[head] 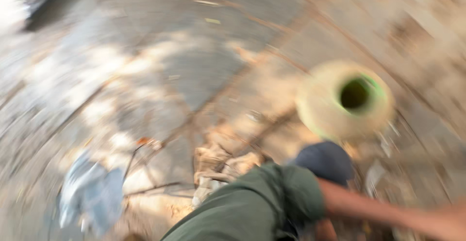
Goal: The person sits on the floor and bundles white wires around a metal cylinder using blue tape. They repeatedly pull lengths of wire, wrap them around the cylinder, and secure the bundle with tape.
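Note:
The view is heavily smeared by motion. A bare forearm [388, 212] comes in from the lower right, and I take it for my right arm. It reaches toward a bent leg in green trousers [242, 207], and my right hand is hidden behind that leg. Whether it holds anything cannot be told. My left hand is out of view. A dark blue shoe [326, 161] shows just past the knee. Beyond it stands a round pale pot [320, 105] with a green-rimmed dark mouth.
The ground is dusty concrete with sandy soil [194, 52], thin sticks and dappled shade. A crumpled pale blue bag or cloth [92, 192] lies at the lower left. Lumps of dry earth or stone [213, 166] sit beside the knee.

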